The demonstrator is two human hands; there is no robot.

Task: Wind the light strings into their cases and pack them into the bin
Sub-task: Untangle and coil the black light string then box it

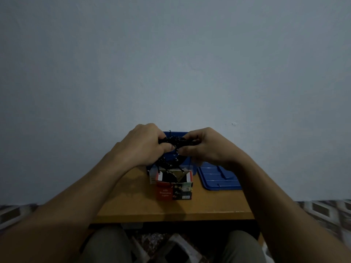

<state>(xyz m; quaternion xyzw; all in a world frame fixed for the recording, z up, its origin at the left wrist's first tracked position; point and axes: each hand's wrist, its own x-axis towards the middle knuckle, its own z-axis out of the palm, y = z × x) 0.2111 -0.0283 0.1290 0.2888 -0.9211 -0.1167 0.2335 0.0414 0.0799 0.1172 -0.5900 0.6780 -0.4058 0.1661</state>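
A dark bundled light string (171, 149) hangs between both hands above an open cardboard case (173, 185), red and dark with "LED" printed on its front. My left hand (140, 144) grips the bundle's left side and my right hand (204, 147) grips its right side. Part of the string trails down into the case's open top. Behind the hands a blue bin (175, 134) shows only at its far rim; the rest of it is hidden.
The case stands on a small wooden table (133, 202) set against a pale wall. A blue bin lid (219, 177) lies flat to the right of the case. Patterned floor tiles (326, 211) show at both sides, and my knees sit under the near table edge.
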